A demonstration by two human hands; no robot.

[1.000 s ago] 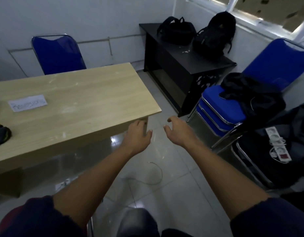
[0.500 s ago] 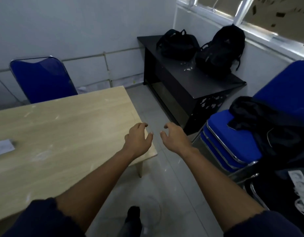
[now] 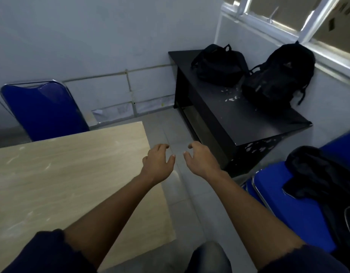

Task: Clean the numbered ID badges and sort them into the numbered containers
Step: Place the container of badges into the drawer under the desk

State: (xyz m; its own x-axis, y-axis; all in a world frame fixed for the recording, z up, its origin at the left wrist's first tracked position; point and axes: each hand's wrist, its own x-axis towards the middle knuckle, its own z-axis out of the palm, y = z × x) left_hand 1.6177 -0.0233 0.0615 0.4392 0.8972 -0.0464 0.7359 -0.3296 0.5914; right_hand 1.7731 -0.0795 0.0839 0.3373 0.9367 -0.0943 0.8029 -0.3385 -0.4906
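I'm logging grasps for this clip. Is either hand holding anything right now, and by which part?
Nothing is held: the left hand and right hand hover empty, both loosely curled.

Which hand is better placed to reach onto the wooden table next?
Left, probably. The left hand is empty at the edge of the wooden table; the right hand is over the floor, nearer the black desk.

Single head cam, wide-angle, faces fwd & down; near table [image 3: 62, 174] edge, black desk [image 3: 239, 119] ahead-right
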